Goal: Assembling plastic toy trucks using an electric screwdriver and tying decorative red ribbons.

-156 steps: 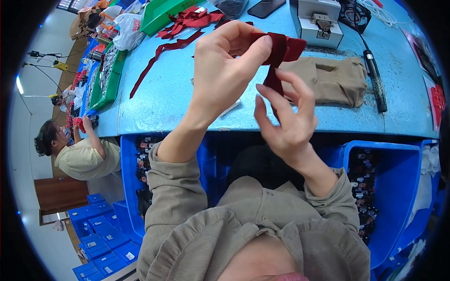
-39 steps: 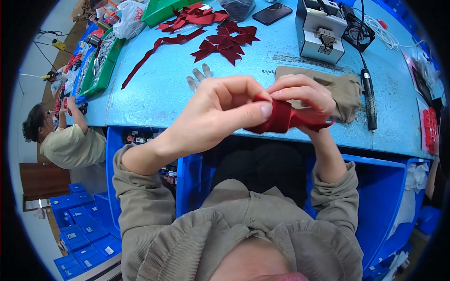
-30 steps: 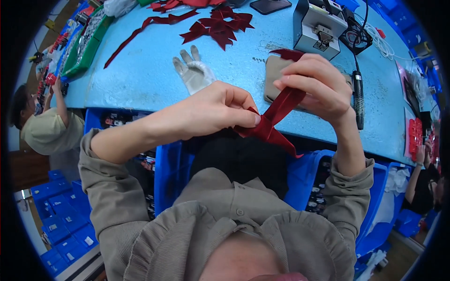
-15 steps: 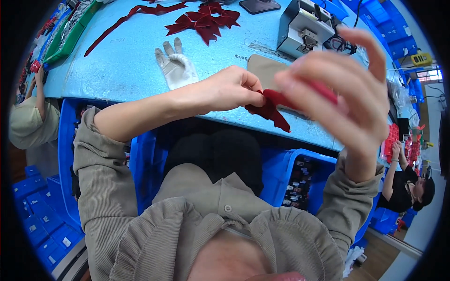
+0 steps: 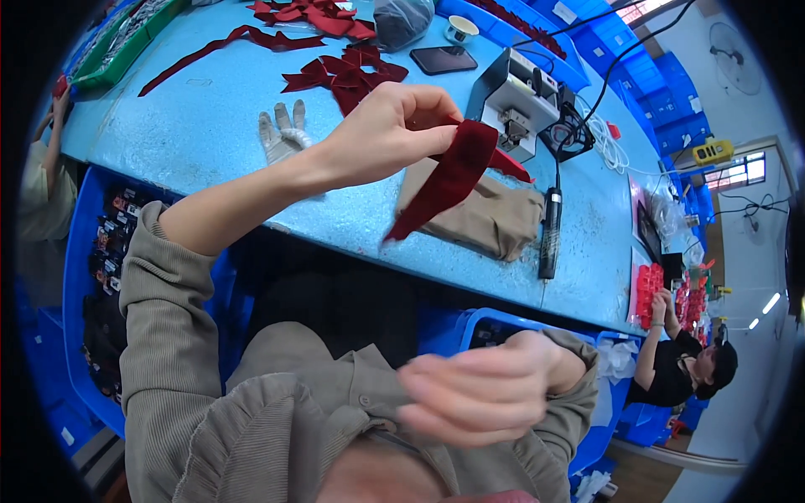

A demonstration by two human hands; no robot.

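My left hand [image 5: 394,134] is raised over the table's front part, pinching a dark red velvet ribbon [image 5: 457,176] between thumb and fingers. One long tail hangs down toward the table edge, while a shorter end points right. My right hand [image 5: 482,390] is close to my chest, below the table edge. Motion smears its fingers, so what they hold, if anything, cannot be made out. Behind the ribbon a folded brown cloth [image 5: 495,222] lies on the table. A pale glove [image 5: 281,134] rests beyond my left forearm, with dark red bows [image 5: 348,75] farther back.
A small grey machine [image 5: 516,105] stands beyond the cloth, near a black phone [image 5: 444,59] and a black rod-like tool [image 5: 550,235]. A loose ribbon [image 5: 226,42] lies far left. Blue bins [image 5: 80,335] flank my lap. Another person [image 5: 679,369] works at right, one more at left.
My right hand has moved from beside the ribbon down toward my chest. My left hand keeps the ribbon, now with its long tail hanging loose. The view has shifted to the right.
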